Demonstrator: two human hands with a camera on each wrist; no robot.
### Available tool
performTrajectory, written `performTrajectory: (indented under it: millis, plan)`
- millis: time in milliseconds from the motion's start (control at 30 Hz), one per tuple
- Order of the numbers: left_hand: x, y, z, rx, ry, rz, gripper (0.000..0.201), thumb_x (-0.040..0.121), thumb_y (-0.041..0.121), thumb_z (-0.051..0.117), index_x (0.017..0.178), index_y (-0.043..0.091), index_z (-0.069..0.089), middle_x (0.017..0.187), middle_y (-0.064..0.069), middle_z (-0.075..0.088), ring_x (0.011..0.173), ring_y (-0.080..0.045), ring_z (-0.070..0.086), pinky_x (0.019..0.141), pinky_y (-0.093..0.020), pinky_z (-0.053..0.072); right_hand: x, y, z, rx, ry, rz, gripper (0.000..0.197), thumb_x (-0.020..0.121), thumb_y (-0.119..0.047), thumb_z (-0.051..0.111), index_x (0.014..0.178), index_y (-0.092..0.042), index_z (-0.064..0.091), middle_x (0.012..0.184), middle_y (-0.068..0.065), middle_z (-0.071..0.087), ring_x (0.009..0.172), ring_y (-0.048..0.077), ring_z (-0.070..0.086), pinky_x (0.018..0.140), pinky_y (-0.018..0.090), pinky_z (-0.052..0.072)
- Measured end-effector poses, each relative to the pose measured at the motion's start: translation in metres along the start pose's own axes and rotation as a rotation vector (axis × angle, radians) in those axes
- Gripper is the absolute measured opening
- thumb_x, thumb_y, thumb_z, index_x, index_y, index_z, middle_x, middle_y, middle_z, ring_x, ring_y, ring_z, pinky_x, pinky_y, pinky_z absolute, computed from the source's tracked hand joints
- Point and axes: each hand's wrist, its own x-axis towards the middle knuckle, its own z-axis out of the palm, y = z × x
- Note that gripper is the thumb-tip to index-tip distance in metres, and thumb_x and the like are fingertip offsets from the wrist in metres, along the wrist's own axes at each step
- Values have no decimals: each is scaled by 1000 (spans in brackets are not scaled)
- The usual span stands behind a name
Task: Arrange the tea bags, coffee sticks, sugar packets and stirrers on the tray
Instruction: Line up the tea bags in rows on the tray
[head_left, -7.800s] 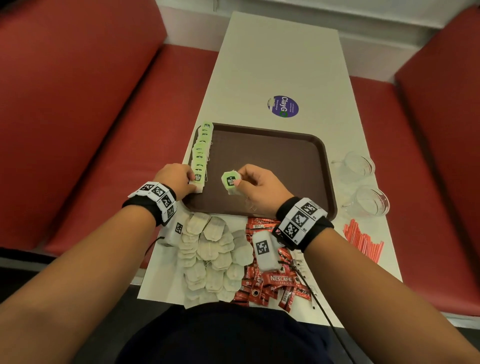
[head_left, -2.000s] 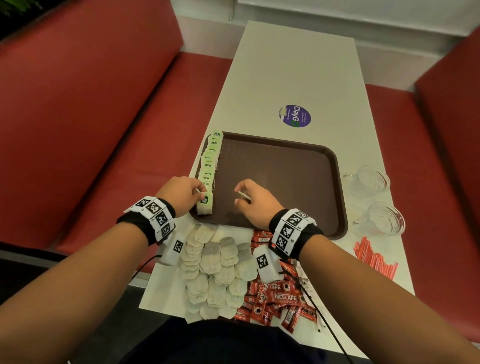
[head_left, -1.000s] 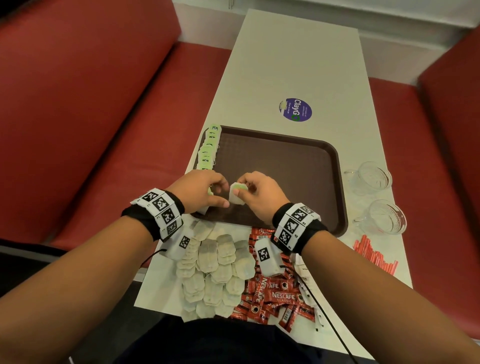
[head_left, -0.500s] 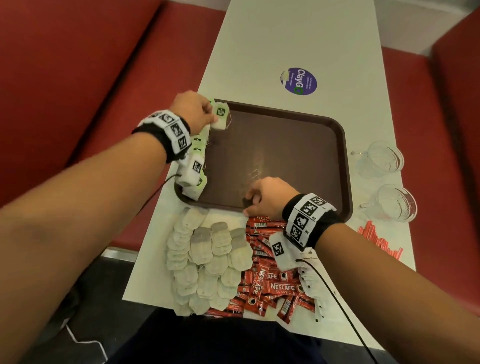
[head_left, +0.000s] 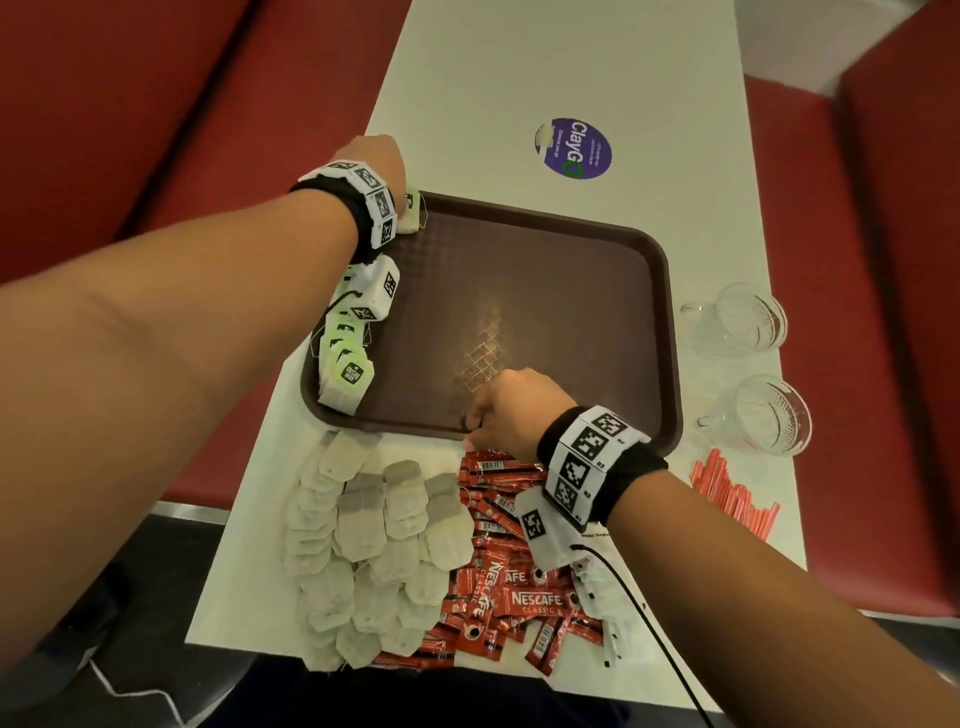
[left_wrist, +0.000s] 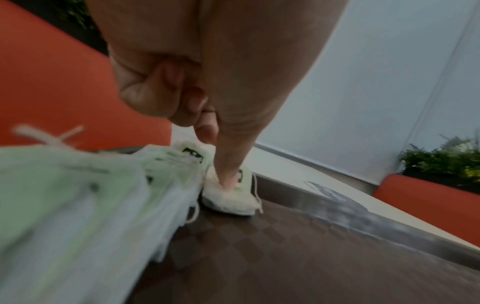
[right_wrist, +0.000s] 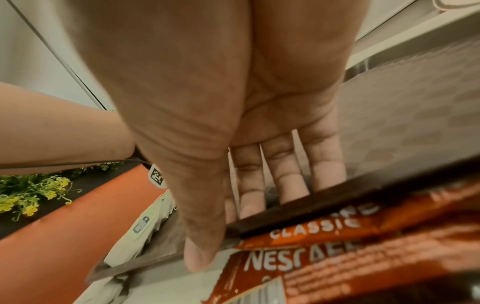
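My left hand (head_left: 371, 161) is at the brown tray's (head_left: 519, 286) far left corner and holds a green-labelled tea bag (head_left: 410, 215) down on the tray floor. In the left wrist view one digit presses that tea bag (left_wrist: 233, 199) and the other fingers are curled. A row of tea bags (head_left: 345, 364) leans along the tray's left rim. My right hand (head_left: 498, 410) rests on the near rim. Its straight fingers (right_wrist: 283, 174) lie inside the tray and its thumb lies outside, beside the red coffee sticks (head_left: 519, 597).
A pile of unlabelled tea bags (head_left: 374, 545) lies near the table's front edge, left of the coffee sticks. Red stirrers (head_left: 732, 499) and two glass cups (head_left: 748, 322) sit right of the tray. White packets (head_left: 597, 587) lie under my right wrist. Red benches flank the table.
My left hand took a tea bag from the right hand, carried it to the far end of the row and lowered it onto the tray. My right hand dropped to the near rim.
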Motion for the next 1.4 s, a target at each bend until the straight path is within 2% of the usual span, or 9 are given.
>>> performTrajectory:
  millis: [100, 200, 433, 633, 867, 1067, 1200, 1300, 1400]
  plan:
    - [-4, 10, -1, -29, -82, 114, 19, 86, 33, 76, 96, 16, 72, 96, -3, 71, 87, -26, 65, 70, -31, 49, -1, 1, -1, 10, -2, -8, 20, 83, -41, 78, 96, -25, 76, 95, -9, 71, 87, 12, 63, 73, 25, 47]
    - [-6, 9, 5, 15, -144, 142, 22, 84, 33, 78, 99, 17, 76, 102, -3, 73, 93, -27, 67, 75, -33, 52, -2, 0, -1, -2, -8, -14, 22, 84, -41, 77, 98, -25, 75, 94, -10, 69, 86, 10, 62, 72, 23, 44]
    - [-33, 1, -6, -23, -103, 250, 30, 90, 42, 69, 110, 21, 72, 113, 0, 69, 105, -25, 62, 82, -33, 48, -6, -4, -2, -27, -18, 2, 21, 86, -42, 74, 99, -25, 74, 96, -9, 68, 88, 11, 61, 73, 24, 44]
    - [-124, -3, -27, -208, -57, 406, 20, 91, 43, 66, 104, 28, 70, 98, 11, 66, 93, -12, 60, 84, -31, 47, -17, -13, 1, -48, -21, -37, 39, 84, -48, 73, 113, -25, 64, 101, -7, 64, 93, 16, 60, 81, 29, 50]
    - [-242, -14, -2, -132, -344, 626, 12, 90, 42, 67, 96, 33, 71, 88, 17, 61, 83, -4, 58, 76, -27, 47, -42, -28, 22, -132, 18, -228, 30, 76, -47, 77, 99, -30, 69, 92, -10, 52, 93, 16, 52, 87, 38, 50]
    - [-285, -23, 40, -47, -364, 651, 30, 82, 59, 68, 99, 34, 66, 94, 16, 53, 92, -9, 48, 82, -33, 46, -56, -34, 35, -156, -34, -216, 21, 72, -44, 82, 77, -32, 65, 83, -13, 61, 84, 11, 55, 77, 31, 42]
    - [-296, -24, 50, -28, -331, 618, 37, 80, 62, 68, 104, 33, 65, 95, 15, 54, 93, -11, 46, 83, -32, 46, -63, -33, 41, -181, -101, -235, 35, 68, -50, 85, 96, -35, 71, 98, -15, 62, 98, 12, 52, 87, 35, 45]
    - [-300, -24, 54, -54, -323, 603, 32, 83, 52, 68, 106, 30, 68, 100, 12, 60, 98, -12, 51, 84, -30, 45, -65, -32, 45, -235, -115, -244, 47, 66, -49, 86, 107, -34, 68, 106, -10, 58, 104, 16, 49, 90, 38, 45]
    - [-301, -24, 55, -87, -294, 580, 24, 88, 42, 64, 106, 27, 71, 101, 9, 66, 100, -14, 54, 82, -27, 43, -64, -32, 48, -259, -76, -255, 45, 69, -45, 84, 108, -34, 66, 105, -10, 57, 104, 17, 51, 91, 39, 45]
